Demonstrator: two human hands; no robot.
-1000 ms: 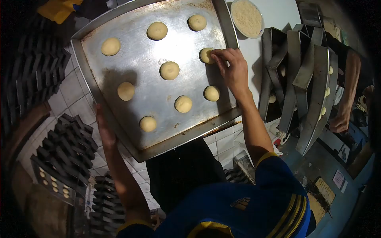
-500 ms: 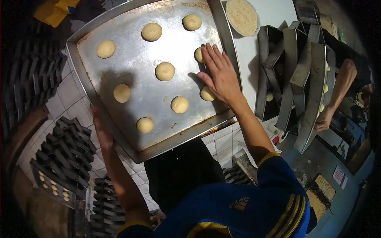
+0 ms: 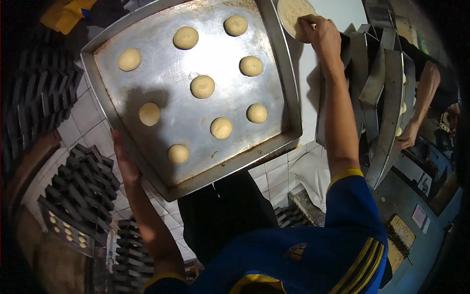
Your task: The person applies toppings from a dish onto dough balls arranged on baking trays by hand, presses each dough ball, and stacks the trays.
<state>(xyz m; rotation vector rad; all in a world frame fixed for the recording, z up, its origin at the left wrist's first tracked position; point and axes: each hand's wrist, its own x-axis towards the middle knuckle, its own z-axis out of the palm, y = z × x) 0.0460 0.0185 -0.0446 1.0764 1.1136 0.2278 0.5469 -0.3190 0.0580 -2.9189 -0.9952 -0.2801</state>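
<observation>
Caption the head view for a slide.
Left hand at the tray of dough balls, right hand at the bowl of crumbs.

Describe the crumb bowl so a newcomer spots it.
Find the large metal tray of dough balls. Off its upper right edge, on a white table, the right hand is at the bowl: round, crumb-filled, unlike the angular metal pans nearby.

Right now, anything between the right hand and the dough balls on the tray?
Yes: the raised tray wall stands between the right hand, at the pale crumbs, and the dough balls. Nothing else visible in the way.
</observation>
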